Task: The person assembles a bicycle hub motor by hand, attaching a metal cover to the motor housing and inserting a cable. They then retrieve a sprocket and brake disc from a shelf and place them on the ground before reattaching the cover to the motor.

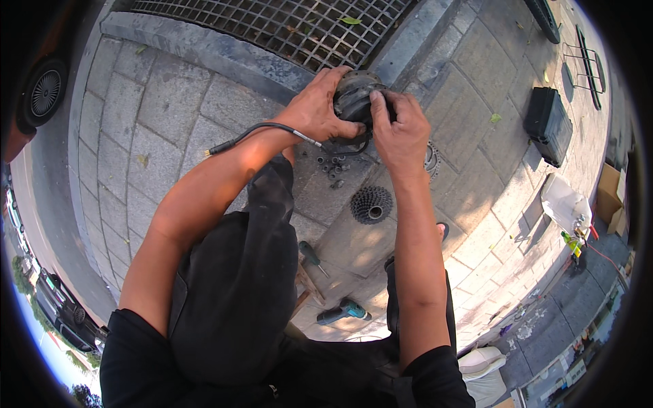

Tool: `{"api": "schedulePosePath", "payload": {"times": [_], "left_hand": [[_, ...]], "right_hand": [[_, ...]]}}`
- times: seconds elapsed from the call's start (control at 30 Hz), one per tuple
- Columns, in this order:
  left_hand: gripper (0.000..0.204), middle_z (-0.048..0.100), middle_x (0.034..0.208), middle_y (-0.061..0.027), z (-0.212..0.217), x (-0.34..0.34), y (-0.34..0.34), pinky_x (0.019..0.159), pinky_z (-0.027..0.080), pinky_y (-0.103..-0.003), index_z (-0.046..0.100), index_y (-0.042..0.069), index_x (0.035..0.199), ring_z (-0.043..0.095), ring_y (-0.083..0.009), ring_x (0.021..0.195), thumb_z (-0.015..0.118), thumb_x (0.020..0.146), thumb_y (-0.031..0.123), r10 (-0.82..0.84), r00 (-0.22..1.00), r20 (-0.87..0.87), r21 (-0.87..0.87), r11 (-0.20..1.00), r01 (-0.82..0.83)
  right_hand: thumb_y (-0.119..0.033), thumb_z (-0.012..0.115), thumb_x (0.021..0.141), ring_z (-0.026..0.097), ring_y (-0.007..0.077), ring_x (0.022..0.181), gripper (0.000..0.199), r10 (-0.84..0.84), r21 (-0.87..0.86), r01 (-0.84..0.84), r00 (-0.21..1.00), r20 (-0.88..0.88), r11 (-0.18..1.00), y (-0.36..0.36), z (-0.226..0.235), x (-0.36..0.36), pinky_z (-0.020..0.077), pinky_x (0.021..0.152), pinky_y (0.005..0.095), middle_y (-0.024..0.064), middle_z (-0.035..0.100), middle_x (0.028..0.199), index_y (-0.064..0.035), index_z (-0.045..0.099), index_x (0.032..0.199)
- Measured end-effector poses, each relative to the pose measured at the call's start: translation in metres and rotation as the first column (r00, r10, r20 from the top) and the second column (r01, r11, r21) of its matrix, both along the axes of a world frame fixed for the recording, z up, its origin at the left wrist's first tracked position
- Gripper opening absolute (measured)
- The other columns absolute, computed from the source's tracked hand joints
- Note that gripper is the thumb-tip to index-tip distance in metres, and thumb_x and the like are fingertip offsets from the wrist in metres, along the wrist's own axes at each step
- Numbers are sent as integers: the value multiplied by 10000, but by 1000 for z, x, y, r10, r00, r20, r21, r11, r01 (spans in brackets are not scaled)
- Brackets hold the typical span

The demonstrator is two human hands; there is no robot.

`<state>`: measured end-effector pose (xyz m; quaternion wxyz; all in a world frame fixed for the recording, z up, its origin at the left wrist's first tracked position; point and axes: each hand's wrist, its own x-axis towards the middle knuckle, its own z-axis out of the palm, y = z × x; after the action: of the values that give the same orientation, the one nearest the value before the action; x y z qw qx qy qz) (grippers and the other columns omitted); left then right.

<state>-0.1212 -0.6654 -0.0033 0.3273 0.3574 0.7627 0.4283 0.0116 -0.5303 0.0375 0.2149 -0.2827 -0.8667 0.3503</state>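
Note:
Both hands are on a dark, round, greasy wheel hub motor [355,95], held up over the paving near a metal grating. My left hand [314,112] is closed round its left side, fingers over the top edge and thumb underneath. With thumb and bent fingers, my right hand [401,126] grips the right side; part of that grip is hidden. A black cable [255,128] with a plug end runs from the hub across my left wrist. On the ground below lie several small nuts and washers [332,165], a sprocket cassette [371,205], and a toothed metal ring [431,162] partly behind my right forearm.
A screwdriver [310,253] and a cordless drill [345,311] lie between my legs. The grating [299,30] has a raised stone kerb [204,47]. To the right are a black case [548,126], a white tray [564,202] and a cardboard box [610,194]. Parked cars stand at left.

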Motion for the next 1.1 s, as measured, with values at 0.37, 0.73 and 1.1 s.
{"api": "schedulePosePath", "payload": {"times": [0.37, 0.73, 1.1], "left_hand": [[1104, 532, 1384, -216, 4, 1, 1, 1077, 484, -444, 414, 6, 1524, 554, -406, 1302, 917, 619, 390, 5, 1000, -16, -4, 1000, -5], [1125, 524, 1406, -221, 2, 1, 2, 1077, 487, -452, 402, 2, 1528, 551, -412, 1310, 917, 615, 409, -8, 1000, -21, 5, 1000, 9], [1091, 530, 1400, -229, 6, 2, 3, 1092, 475, -445, 432, 1, 1507, 541, -413, 1321, 908, 596, 368, 14, 1000, 6, -2, 1000, -14]], "right_hand": [[-182, 733, 935, 700, 388, 863, 204, -62, -29, 63, 996, 63, 998, -11, 4, 1, 565, 782, 431, 193, 701, 977, 0, 741, 1026], [-181, 751, 924, 673, 395, 804, 182, 17, 254, -26, 999, 40, 967, -6, -12, 1, 555, 720, 448, 187, 678, 919, -9, 722, 978], [-195, 736, 917, 714, 361, 874, 235, -112, -136, 127, 987, 115, 982, -10, 8, 1, 573, 783, 420, 200, 698, 982, 12, 727, 1025]]}}
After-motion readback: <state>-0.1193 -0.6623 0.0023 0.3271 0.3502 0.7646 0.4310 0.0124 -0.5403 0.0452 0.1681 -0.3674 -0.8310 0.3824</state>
